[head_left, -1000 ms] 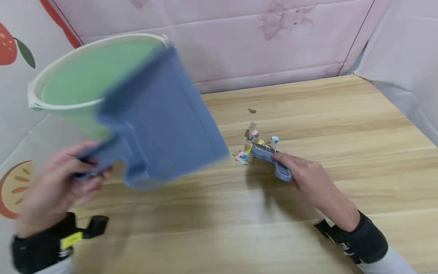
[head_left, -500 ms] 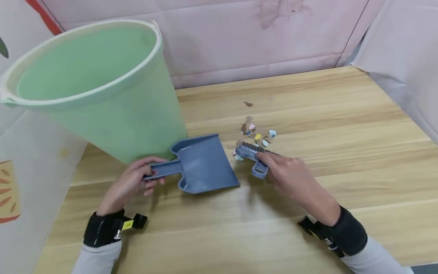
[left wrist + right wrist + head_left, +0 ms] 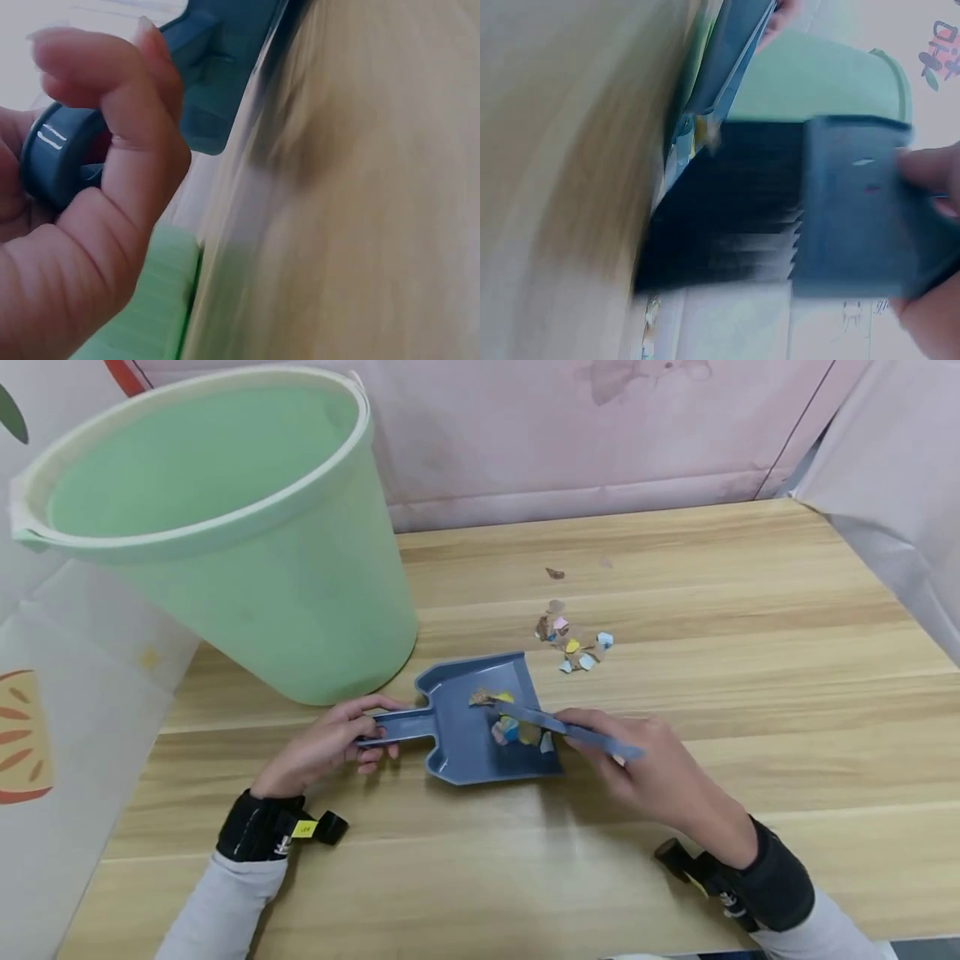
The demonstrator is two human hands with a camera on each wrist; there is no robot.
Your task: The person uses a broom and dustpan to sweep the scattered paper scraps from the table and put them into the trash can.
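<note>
A blue dustpan (image 3: 480, 727) lies flat on the wooden table (image 3: 675, 693). My left hand (image 3: 337, 747) grips its handle (image 3: 393, 727); in the left wrist view the fingers (image 3: 127, 127) curl round that handle (image 3: 56, 154). My right hand (image 3: 637, 760) holds a small blue brush (image 3: 558, 727), its head over the pan. The right wrist view shows the dark bristles (image 3: 727, 202) and blue brush back (image 3: 862, 202). Several coloured paper scraps (image 3: 513, 727) sit inside the pan. More scraps (image 3: 573, 639) lie on the table beyond it.
A large pale green bucket (image 3: 225, 535) stands at the back left, close to the dustpan. One stray scrap (image 3: 555, 573) lies farther back. Pink sheeting (image 3: 562, 435) walls the rear and grey sheeting (image 3: 892, 485) the right side. A fruit-printed panel (image 3: 45, 710) borders the left.
The dustpan came down from in front of the bucket onto the table. The brush then swept left, carrying some scraps into the pan.
</note>
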